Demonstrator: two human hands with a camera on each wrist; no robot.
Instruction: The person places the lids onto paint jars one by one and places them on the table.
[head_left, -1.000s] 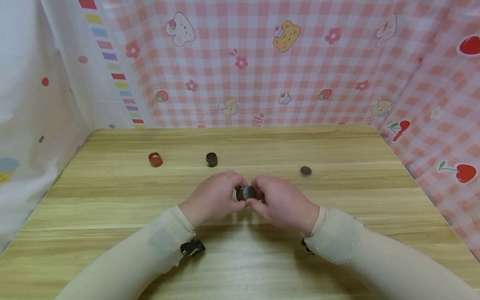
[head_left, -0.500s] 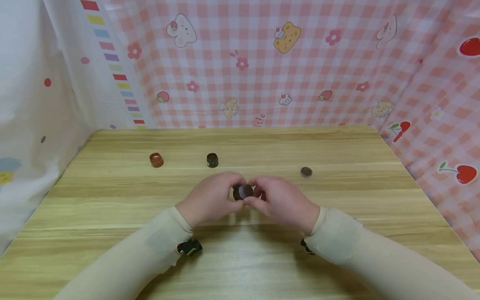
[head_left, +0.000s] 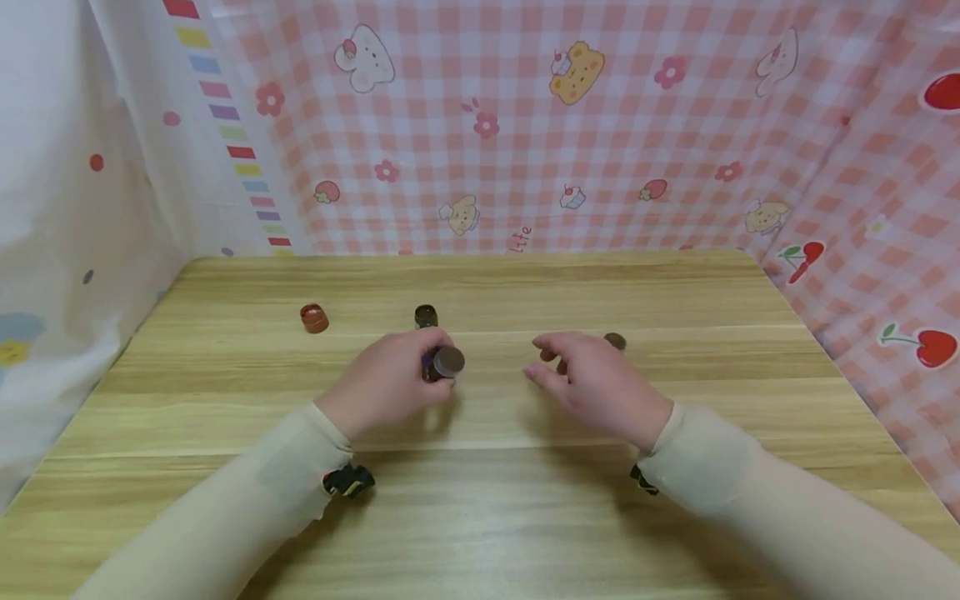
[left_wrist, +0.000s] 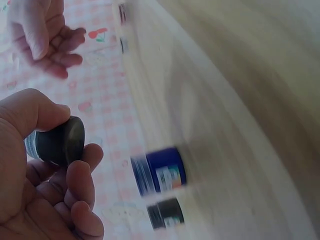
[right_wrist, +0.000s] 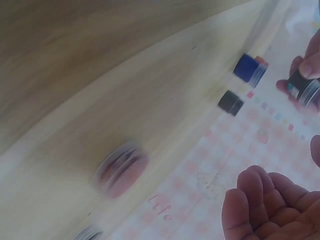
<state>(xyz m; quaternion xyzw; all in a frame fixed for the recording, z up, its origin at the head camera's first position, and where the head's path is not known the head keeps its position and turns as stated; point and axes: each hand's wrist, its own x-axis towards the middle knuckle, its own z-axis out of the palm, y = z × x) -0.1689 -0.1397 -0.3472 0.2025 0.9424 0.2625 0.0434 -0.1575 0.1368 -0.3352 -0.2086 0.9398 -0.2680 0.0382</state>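
Note:
My left hand [head_left: 390, 379] grips a small dark jar [head_left: 448, 362] between thumb and fingers, off the table. The jar's round brown end, with a pale clear rim, faces up and right. In the left wrist view, the dark body of the jar [left_wrist: 59, 142] shows, held tilted. My right hand [head_left: 600, 387] is apart from it, fingers loosely bent with nothing between them. Behind the left hand, a black jar [head_left: 426, 316] stands on the table. A blue jar [left_wrist: 159, 171] beside it is mostly hidden by the left hand in the head view. A flat brown lid [head_left: 615, 342] lies partly behind my right hand.
An orange-red jar [head_left: 314, 318] stands at the back left of the wooden table [head_left: 480, 517]. In the right wrist view, a reddish-brown round lid [right_wrist: 122, 169] and a cut-off clear-rimmed piece [right_wrist: 89, 233] lie on the table. Patterned cloth [head_left: 480, 167] hangs around.
Both hands were together on the dark jar. My right hand has let go and moved right; my left hand has carried the jar left and slightly farther back.

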